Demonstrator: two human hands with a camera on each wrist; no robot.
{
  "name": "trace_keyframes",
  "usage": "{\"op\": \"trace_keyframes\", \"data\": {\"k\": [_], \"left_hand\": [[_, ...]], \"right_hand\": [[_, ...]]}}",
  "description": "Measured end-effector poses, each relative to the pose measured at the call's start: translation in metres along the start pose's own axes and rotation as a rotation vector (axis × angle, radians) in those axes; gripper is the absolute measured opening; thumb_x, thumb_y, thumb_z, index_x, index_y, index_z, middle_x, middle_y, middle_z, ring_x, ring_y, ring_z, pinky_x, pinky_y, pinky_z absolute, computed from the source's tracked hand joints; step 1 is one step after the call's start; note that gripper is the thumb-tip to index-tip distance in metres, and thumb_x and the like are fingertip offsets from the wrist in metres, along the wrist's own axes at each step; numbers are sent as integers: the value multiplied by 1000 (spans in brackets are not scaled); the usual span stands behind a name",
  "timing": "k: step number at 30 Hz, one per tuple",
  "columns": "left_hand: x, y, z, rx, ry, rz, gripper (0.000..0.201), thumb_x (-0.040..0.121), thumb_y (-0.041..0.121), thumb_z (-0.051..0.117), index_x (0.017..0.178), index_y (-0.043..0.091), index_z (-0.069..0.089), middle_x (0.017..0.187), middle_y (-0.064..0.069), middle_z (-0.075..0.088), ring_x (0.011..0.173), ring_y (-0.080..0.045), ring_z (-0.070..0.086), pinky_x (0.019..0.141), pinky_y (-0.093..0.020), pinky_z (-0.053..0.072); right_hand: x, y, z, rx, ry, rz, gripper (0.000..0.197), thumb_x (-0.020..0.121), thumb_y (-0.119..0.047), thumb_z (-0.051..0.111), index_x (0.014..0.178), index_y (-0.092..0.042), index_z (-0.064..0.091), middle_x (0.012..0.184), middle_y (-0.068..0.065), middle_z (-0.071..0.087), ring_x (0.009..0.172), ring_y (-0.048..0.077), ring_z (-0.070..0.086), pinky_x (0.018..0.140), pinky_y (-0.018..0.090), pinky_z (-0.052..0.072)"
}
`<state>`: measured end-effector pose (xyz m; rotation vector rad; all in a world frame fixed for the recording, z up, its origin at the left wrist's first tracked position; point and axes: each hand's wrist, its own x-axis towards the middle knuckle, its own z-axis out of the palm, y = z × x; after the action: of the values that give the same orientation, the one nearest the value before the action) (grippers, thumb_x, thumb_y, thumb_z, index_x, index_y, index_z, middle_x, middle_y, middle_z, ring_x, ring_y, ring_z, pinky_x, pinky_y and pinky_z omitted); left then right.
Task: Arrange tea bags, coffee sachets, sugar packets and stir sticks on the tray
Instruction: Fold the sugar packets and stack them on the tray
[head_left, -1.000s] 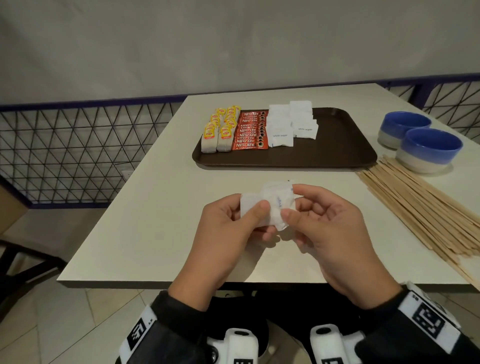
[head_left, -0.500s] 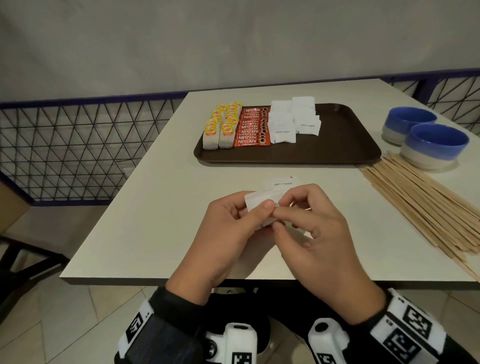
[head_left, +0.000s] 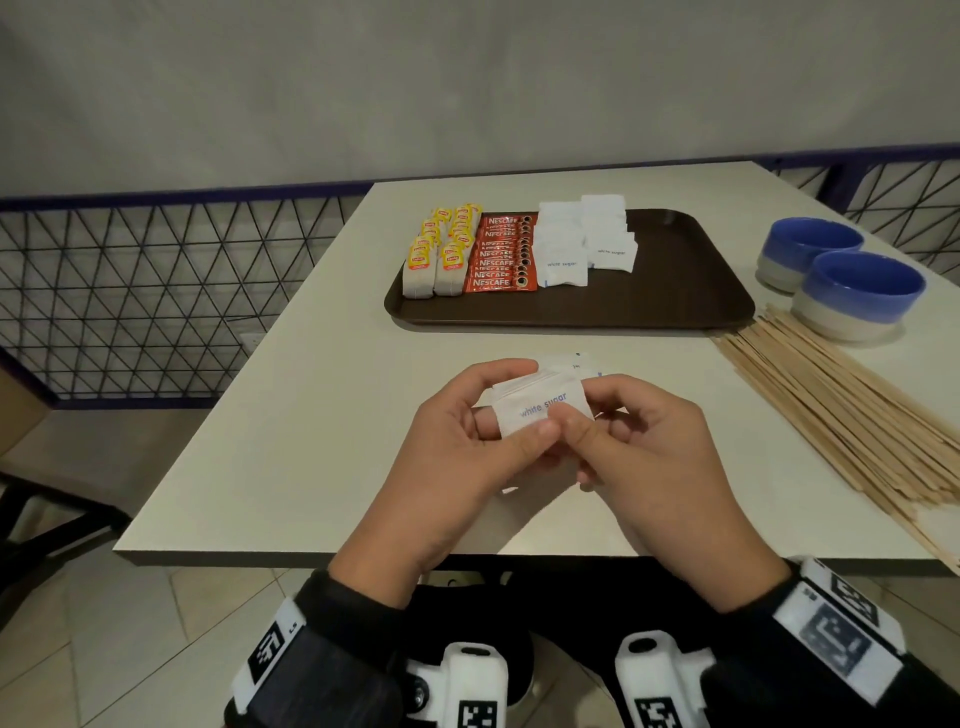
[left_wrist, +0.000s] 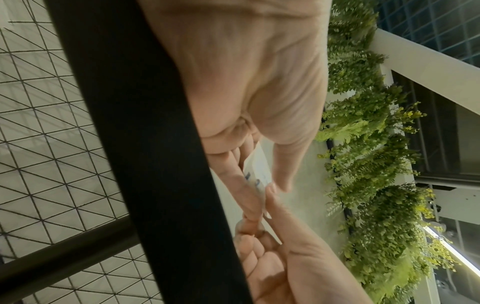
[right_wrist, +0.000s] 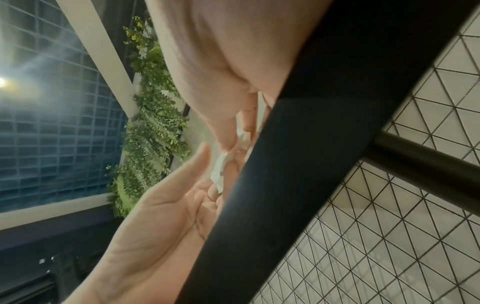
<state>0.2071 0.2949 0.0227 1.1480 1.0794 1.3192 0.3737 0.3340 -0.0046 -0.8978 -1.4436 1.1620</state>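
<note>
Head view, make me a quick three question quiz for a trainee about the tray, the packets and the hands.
1. True or false: the stir sticks already lie on the tray.
2. Which item do the left hand and right hand hold together? A) a tea bag B) a stack of white sugar packets C) a coffee sachet
3. Fill in: on the tray, the red coffee sachets lie between the tea bags and the ____ packets.

Key: 1 false, they lie on the table right of the tray, near two blue bowls. 2 B. 3 sugar.
</note>
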Motion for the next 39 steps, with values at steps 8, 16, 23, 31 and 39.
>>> {"op": "trace_keyframes", "data": {"k": [8,16,23,31,39], "left_hand": [[-2,0,-1,22,-8,6,45,94,-6,62,133,15,59,106,-16,77,88,-32,73,84,-39,60],[-5,5,2,50,14,-15,44,95,2,64,133,24,56,101,-10,79,86,-32,76,75,-31,59],[-5,6,4,44,16,-14,46,94,0,64,132,23,55,98,-12,79,82,-29,76,72,-29,59],[-6,8,6,71,14,-18,45,95,-3,62,131,23,55,97,-11,79,81,-27,77,70,-26,59],[-4,3,9,227,-40,-23,49,94,0,65,131,31,54,99,-4,80,92,-26,76,92,-42,59]], "right_hand": [[2,-1,-4,126,-49,75,15,91,-24,76,103,-16,77,87,11,77,73,26,69,65,40,52],[2,0,-7,98,-41,78,17,85,-27,75,99,-18,77,86,19,74,74,49,66,64,42,51],[2,-2,-6,113,-48,84,20,84,-26,73,102,-18,78,85,19,75,78,52,67,67,43,51],[2,-5,-4,71,-19,80,21,80,-28,74,99,-19,77,88,20,74,82,53,68,70,50,58],[18,-43,-30,-362,-322,255,10,83,-11,78,82,-20,73,74,-1,71,64,10,61,64,33,52]]}}
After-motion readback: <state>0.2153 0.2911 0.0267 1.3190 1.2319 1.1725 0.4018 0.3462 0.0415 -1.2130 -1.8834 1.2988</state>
